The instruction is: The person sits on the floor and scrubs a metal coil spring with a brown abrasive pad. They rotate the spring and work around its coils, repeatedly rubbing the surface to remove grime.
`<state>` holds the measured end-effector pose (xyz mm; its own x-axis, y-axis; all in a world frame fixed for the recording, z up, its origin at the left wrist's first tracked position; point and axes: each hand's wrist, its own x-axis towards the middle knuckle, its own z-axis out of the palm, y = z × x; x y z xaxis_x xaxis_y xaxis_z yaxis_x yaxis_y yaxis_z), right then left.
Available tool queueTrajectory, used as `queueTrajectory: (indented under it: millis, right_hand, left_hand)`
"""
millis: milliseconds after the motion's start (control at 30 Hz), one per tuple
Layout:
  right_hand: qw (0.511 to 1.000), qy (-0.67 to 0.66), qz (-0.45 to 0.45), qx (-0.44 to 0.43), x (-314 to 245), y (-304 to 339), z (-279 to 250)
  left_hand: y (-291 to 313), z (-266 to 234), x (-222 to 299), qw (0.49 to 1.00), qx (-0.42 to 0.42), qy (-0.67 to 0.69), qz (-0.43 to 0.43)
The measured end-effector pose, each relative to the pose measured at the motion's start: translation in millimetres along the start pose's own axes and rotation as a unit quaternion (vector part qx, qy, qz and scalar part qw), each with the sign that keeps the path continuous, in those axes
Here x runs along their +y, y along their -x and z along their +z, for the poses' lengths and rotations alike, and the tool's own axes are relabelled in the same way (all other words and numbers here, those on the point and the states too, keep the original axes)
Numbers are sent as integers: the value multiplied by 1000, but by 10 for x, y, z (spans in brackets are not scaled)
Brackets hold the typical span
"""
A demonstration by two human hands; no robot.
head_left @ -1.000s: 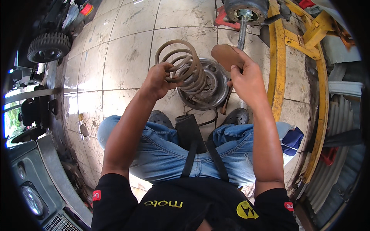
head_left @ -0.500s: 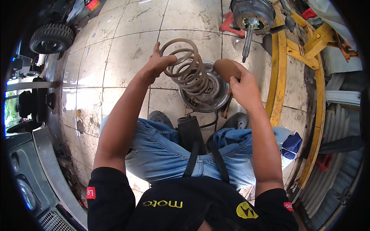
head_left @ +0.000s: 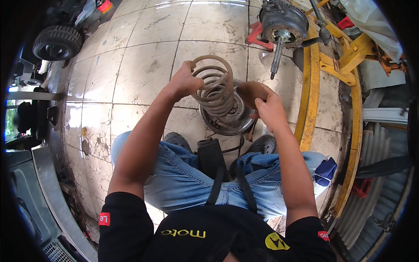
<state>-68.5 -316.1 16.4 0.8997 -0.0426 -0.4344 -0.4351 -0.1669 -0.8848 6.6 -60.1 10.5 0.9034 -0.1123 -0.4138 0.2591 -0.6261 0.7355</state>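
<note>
A greyish-brown coil spring (head_left: 226, 94) stands slightly tilted in a round, shallow metal dish-like part (head_left: 210, 126) on the floor in front of me. My left hand (head_left: 185, 83) is closed around the wire at the left of its upper coils. At the spring's right side, my right hand (head_left: 271, 109) pinches a curved brown sheet (head_left: 251, 92) that looks like sandpaper. The sheet hangs over the dish's right part. I cannot tell whether it touches the coils. The spring's lower end is partly hidden within the dish.
A yellow metal frame (head_left: 310, 87) runs along the right, with a drum-and-shaft assembly (head_left: 283, 26) beside its far end. A red stand (head_left: 258, 37) is behind that. A tyre (head_left: 57, 43) lies far left, a vehicle front (head_left: 26, 183) near left. My shoes (head_left: 264, 144) flank the dish.
The whole view has shifted slightly. My left hand and the spring's top have moved a little right and nearer, so the spring leans less. The right hand keeps the brown sheet beside it.
</note>
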Motion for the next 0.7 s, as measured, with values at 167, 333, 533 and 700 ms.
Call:
queueTrajectory:
  millis: [167,333,533,700]
  right_hand:
    - [999,-31,-8,-4,-69,38,25]
    - [997,-73,-7,-21,-20,23,57]
    - [996,-80,-5,-29,15,9,75]
    - [982,103,-153,45,285,-76,40]
  left_hand:
    - [55,0,152,999,-19,-28,9]
    - [49,76,194,993,-39,-88,62]
    - [38,91,178,990,-57,-95,81]
    - [-22,49,135,989,-65,-104,84]
